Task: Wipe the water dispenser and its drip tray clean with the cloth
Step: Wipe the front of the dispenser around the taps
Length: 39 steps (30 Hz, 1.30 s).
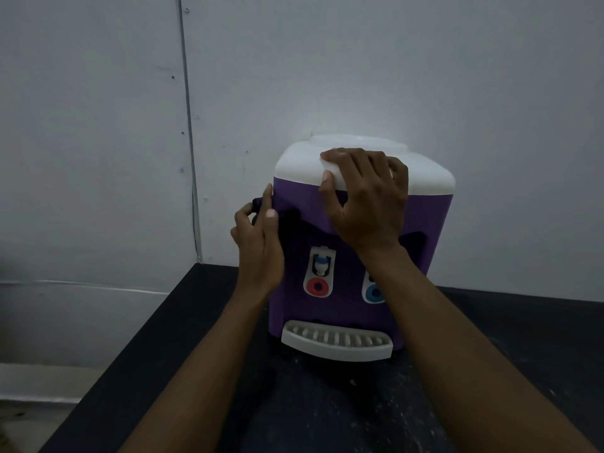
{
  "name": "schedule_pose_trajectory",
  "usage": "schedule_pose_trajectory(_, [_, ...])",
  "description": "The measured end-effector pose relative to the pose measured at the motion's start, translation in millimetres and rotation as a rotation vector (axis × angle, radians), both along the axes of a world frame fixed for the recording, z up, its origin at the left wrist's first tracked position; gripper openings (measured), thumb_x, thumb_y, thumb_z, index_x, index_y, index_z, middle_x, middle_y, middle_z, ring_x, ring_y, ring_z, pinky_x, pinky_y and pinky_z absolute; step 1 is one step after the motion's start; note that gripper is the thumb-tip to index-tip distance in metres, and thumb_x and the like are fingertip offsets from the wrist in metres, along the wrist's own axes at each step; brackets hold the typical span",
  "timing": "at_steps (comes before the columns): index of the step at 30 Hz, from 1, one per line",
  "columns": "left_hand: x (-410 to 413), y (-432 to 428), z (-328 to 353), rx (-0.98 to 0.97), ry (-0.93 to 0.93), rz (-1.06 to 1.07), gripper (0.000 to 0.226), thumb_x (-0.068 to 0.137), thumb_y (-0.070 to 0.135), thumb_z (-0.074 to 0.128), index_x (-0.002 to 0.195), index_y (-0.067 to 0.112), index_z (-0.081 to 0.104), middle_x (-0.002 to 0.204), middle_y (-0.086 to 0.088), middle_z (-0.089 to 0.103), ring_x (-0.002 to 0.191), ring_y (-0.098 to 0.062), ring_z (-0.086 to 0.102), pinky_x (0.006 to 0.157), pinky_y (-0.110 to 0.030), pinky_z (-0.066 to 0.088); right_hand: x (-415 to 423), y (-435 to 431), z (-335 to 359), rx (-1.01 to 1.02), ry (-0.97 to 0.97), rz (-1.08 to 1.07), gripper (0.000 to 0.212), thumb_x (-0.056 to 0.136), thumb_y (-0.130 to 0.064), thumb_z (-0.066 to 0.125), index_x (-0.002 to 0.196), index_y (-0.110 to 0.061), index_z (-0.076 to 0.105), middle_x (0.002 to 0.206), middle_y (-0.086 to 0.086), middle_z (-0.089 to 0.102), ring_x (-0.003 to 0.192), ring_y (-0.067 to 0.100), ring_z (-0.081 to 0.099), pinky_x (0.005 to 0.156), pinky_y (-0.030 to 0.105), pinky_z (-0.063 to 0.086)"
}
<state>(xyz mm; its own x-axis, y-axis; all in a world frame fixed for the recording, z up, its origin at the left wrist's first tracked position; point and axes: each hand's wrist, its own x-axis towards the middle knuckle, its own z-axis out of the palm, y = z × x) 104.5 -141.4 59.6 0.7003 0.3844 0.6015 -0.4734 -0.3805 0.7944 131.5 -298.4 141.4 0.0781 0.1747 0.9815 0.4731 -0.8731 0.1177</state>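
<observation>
At frame centre, the purple water dispenser [359, 256] stands on the dark desk [490, 387]. The right hand [366, 197] curls over its white top, bracing it. The left hand [258, 240] pinches a dark cloth [287, 217] against the upper-left corner. Best to keep the brace firm and wipe downward toward the drip tray [336, 343], which sits below.

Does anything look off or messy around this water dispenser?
Pale specks and smears dust the black table in front of the water dispenser. The drip tray sits in place; nothing looks spilled or broken.
</observation>
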Motion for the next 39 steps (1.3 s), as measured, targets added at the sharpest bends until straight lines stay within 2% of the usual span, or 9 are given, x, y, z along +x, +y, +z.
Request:
schedule_pose_trajectory(2, [-8,-12,-17,0.115,-0.009,0.064,0.052,0.103,0.053,0.030,0.153,0.051,0.018,0.145,-0.002,0.026,0.128,-0.013,0.025,0.101,-0.032,0.036,1,0,-1,-0.002,0.003,0.000,0.030,0.099,-0.035,0.055,0.121,-0.022,0.070,0.119,-0.004,0.071,0.111,0.019,0.061,0.102,0.040,0.039])
schedule_pose_trajectory(5, [-14,-21,-35,0.178,0.026,0.130,0.067,0.104,0.046,0.043,0.159,0.034,0.006,0.151,-0.011,0.021,0.127,-0.018,0.022,0.103,-0.032,0.027,1,-1,-1,-0.001,0.006,0.004,0.030,0.099,-0.035,0.056,0.121,-0.022,0.070,0.119,-0.003,0.071,0.111,0.019,0.061,0.101,0.040,0.039])
schedule_pose_trajectory(9, [-13,-20,-24,0.194,0.011,0.180,0.075,0.097,0.035,0.065,0.157,0.016,0.024,0.143,-0.013,0.033,0.121,-0.016,0.029,0.099,-0.027,0.031,0,-1,-1,-0.001,0.009,0.001,0.029,0.098,-0.034,0.057,0.121,-0.021,0.070,0.119,-0.003,0.071,0.111,0.020,0.061,0.102,0.040,0.039])
schedule_pose_trajectory(14, [-8,-14,-7,0.243,-0.149,0.227,0.068,0.089,0.030,0.076,0.143,0.011,0.041,0.137,-0.009,0.043,0.117,-0.012,0.036,0.092,-0.015,0.035,-1,-1,-2,0.007,-0.004,0.013,0.029,0.098,-0.033,0.058,0.120,-0.020,0.071,0.118,-0.003,0.071,0.110,0.020,0.061,0.101,0.040,0.040])
schedule_pose_trajectory(19, [0,-23,-15,0.223,0.059,0.297,0.071,0.089,0.039,0.072,0.145,0.012,0.038,0.139,-0.010,0.041,0.119,-0.025,0.036,0.088,-0.032,0.038,0,-1,-2,0.003,0.001,0.010,0.030,0.098,-0.034,0.058,0.120,-0.019,0.071,0.119,-0.002,0.071,0.111,0.020,0.062,0.102,0.040,0.040])
schedule_pose_trajectory(25, [-5,-25,-38,0.133,0.194,0.234,0.059,0.089,0.038,0.071,0.132,0.009,0.044,0.130,-0.011,0.045,0.111,-0.022,0.034,0.084,-0.030,0.030,-2,-1,-2,0.001,0.013,-0.014,0.031,0.099,-0.034,0.056,0.122,-0.020,0.070,0.121,-0.002,0.071,0.113,0.020,0.062,0.104,0.041,0.039])
schedule_pose_trajectory(30, [-4,-17,-18,0.201,0.106,0.244,0.044,0.092,0.036,0.069,0.115,0.008,0.045,0.113,-0.004,0.041,0.104,-0.022,0.038,0.076,-0.031,0.036,-8,5,-5,0.013,0.091,-0.098,0.035,0.102,-0.037,0.049,0.129,-0.022,0.067,0.128,-0.004,0.067,0.123,0.019,0.058,0.116,0.048,0.031])
schedule_pose_trajectory(34, [2,-18,-1,0.248,0.059,0.272,0.046,0.090,0.030,0.070,0.118,0.005,0.044,0.120,-0.012,0.044,0.106,-0.024,0.040,0.073,-0.029,0.035,-12,11,-10,0.038,0.136,-0.119,0.037,0.105,-0.036,0.046,0.135,-0.023,0.063,0.136,-0.004,0.063,0.133,0.021,0.053,0.123,0.055,0.019])
schedule_pose_trajectory(39, [3,-21,-18,0.158,0.065,0.265,0.049,0.087,0.033,0.073,0.116,0.006,0.044,0.118,-0.011,0.046,0.104,-0.024,0.041,0.072,-0.031,0.035,-12,7,-15,-0.033,0.181,-0.176,0.065,0.098,-0.069,0.046,0.142,-0.023,0.057,0.143,-0.002,0.057,0.138,0.024,0.048,0.122,0.057,0.019])
